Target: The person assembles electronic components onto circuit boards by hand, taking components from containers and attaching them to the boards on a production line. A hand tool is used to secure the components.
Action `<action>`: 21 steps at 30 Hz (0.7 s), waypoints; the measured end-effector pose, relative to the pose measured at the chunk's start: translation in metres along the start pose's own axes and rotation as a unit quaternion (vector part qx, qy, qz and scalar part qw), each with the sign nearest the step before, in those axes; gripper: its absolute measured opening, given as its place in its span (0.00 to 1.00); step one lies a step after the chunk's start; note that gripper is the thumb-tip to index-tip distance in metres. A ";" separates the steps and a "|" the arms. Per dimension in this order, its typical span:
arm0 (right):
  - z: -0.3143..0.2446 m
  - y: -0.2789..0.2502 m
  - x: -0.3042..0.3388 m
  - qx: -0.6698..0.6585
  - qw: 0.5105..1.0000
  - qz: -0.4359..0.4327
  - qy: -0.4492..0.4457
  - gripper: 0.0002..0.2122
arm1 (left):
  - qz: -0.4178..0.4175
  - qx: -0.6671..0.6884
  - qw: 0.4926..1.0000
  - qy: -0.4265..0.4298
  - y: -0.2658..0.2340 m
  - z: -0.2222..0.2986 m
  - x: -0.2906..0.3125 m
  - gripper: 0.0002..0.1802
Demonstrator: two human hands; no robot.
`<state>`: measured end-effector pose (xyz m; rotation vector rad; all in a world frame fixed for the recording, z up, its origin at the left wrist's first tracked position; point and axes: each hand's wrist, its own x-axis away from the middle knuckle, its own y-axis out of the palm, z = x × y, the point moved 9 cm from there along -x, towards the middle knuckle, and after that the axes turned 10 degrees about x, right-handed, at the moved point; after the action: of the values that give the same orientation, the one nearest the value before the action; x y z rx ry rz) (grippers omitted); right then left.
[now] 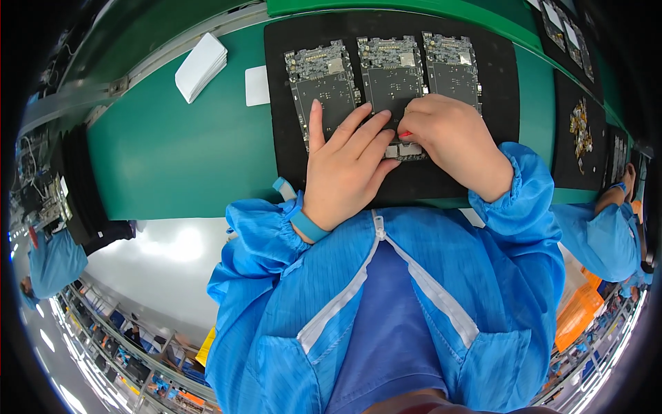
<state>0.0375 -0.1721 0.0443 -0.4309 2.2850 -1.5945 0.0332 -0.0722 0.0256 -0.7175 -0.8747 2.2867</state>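
Observation:
Three dark circuit boards lie side by side on a black mat: a left board (324,103), a middle board (386,83) and a right board (452,72). My left hand (345,165) is open and palm down, its fingers spread over the lower parts of the left and middle boards. On the middle board's lower part, my right hand (448,131) is closed in a pinch on a small red piece (405,134). Most of that piece is hidden by the fingers, so its kind does not show. Silvery shield parts (404,150) show below the fingertips.
On the green table (172,159) at the left lie a stack of white cards (201,67) and a single white card (257,86). At the far right, another black mat holds a heap of small gold-coloured parts (580,131). A co-worker's blue sleeve (600,234) is beyond my right arm.

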 end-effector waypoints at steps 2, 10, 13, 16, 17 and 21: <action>0.000 0.000 0.003 0.042 0.999 0.006 0.021 0.02 | 0.005 -0.003 1.000 0.004 0.001 0.001 0.002 0.20; 0.002 0.003 0.004 0.031 0.999 0.008 0.035 0.05 | 0.013 -0.022 0.999 0.027 0.002 0.003 0.005 0.20; 0.001 0.001 0.007 0.028 0.999 0.020 0.024 0.05 | 0.016 -0.024 0.999 0.025 0.001 0.003 0.006 0.20; 0.002 0.001 0.005 -0.001 1.000 0.016 -0.011 0.06 | 0.011 0.005 1.000 0.008 0.001 0.000 0.005 0.20; 0.003 0.002 0.004 -0.019 1.000 0.005 -0.025 0.07 | 0.009 0.006 1.000 0.010 0.001 -0.001 0.004 0.20; 0.002 -0.001 0.003 -0.010 0.999 0.029 -0.035 0.08 | 0.012 0.004 1.000 0.014 0.000 0.000 0.004 0.20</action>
<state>0.0355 -0.1751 0.0440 -0.4141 2.2425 -1.5058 0.0307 -0.0698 0.0240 -0.7582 -0.8482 2.2940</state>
